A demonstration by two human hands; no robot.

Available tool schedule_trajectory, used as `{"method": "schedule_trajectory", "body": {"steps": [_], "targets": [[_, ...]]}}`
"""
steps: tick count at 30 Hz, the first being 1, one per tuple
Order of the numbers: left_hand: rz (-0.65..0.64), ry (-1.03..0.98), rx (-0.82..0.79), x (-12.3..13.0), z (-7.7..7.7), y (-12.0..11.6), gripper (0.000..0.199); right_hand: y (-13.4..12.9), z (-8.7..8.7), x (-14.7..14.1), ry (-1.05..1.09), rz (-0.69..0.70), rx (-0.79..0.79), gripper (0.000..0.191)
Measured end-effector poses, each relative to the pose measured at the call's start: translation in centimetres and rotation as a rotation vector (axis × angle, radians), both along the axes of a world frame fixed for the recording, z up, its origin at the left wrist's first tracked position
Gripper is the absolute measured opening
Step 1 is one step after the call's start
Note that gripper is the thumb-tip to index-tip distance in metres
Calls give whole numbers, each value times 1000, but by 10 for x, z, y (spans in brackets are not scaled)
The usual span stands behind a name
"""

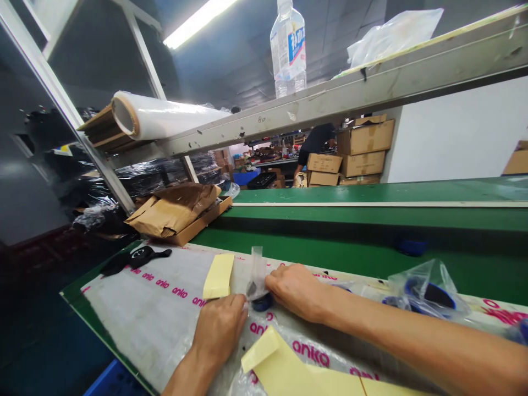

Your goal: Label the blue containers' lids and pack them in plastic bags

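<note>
A small clear plastic bag (257,267) stands between my two hands, with a dark blue round piece (261,301) at its bottom. My left hand (220,327) is closed at the bag's left side; its fingertips are partly hidden. On the other side my right hand (296,289) has its fingers curled against the bag. Just behind my left knuckles is a yellow paper slip (219,275); whether the hand touches it I cannot tell. Larger yellow sheets (292,368) lie in front of me, one with a folded corner.
Bagged blue-rimmed dark pieces (429,294) lie beyond my right forearm. A black strapped item (142,256) rests at the left, before a cardboard tray with brown paper (177,212). Above runs a shelf beam (264,118) with a bottle (289,52) and a film roll (165,115).
</note>
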State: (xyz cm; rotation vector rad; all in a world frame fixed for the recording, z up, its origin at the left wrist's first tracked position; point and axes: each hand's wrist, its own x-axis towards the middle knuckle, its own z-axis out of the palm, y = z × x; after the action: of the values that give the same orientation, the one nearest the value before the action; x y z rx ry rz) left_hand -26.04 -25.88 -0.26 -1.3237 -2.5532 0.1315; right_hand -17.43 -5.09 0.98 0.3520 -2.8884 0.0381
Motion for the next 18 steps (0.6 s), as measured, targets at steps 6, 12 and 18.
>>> {"method": "schedule_trajectory", "body": {"steps": [6,12,18], "targets": [[-74,4,-93,1,-6,2,22,2,-5,3,2,115,59,18],[-15,-12,-111,-1,-5,10,24,1,-11,-3,-5,65,54,18],[68,-77,-109,-2,-2,18,18,-6,-2,-6,-153,-129,-93,18]]}}
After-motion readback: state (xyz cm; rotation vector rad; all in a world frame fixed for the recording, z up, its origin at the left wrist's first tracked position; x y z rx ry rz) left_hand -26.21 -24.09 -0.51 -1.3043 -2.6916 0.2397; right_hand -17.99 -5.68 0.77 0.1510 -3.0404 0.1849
